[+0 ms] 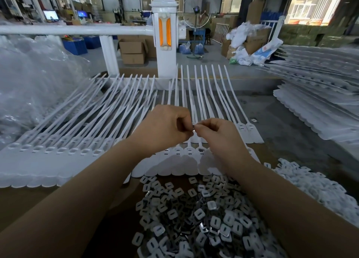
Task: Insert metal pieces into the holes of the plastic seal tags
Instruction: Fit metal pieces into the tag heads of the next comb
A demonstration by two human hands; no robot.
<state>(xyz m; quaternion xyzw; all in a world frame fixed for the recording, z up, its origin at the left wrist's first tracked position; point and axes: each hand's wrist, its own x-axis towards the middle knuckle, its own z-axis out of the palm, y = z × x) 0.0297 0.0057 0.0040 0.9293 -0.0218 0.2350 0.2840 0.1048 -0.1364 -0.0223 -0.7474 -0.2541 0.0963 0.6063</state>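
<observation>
Both hands meet above the middle of the desk [291, 125], fingertips touching: the left hand [167, 127] and right hand [215, 133] are curled, pinching one small metal piece [193, 130] between them, held in the air over the tags' straps and not yet at any hole. The likeliest slip, as I judge it, is the piece dropping during this hand-to-hand pass; it is tiny, and if it falls among the white straps it would be hard to spot. It could also be turned the wrong way and jam at the hole, or go into a hole already filled, since the right wrist hides several heads in the near row. Counts: two hands, one held piece. The near tag strip [180, 160] at 6 o'clock of the hands shows roughly nine heads; the left strip [58, 150] at 8 o'clock shows about eight open holes; two more heads [246, 128] lie at 3 o'clock. The pile of pieces [194, 218] at 6 o'clock, nearest the person, holds hundreds, too many to count; one stray piece [253, 120] lies at 3 o'clock.
</observation>
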